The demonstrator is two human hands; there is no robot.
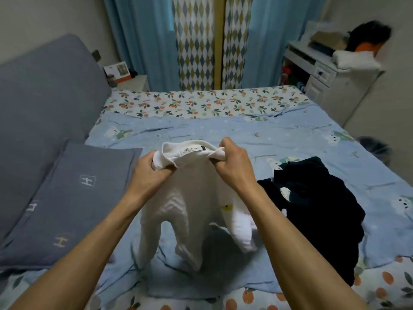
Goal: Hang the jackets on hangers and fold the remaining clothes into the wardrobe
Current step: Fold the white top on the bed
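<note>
Both forearms are reaching out, left hand [154, 168] and right hand [232, 166] each gripping a shoulder of the white top [196, 198] (collar up), its length hanging straight down toward the bed [223, 128].

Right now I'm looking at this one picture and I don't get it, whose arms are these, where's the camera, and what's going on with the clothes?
There is no machine here. The camera sits on a person's head and looks forward and down, so the two bare arms reaching in from the bottom are that person's own. The left hand and the right hand each pinch one side of the collar of a white top, holding it up so it hangs over the bed; a label shows inside the collar. On the blue bear-print cover, to the right, lies a heap of dark clothes. To the left is a grey pillow. Behind the bed hang blue curtains, and a white desk stands at the far right. No wardrobe or hangers are in view.
</note>
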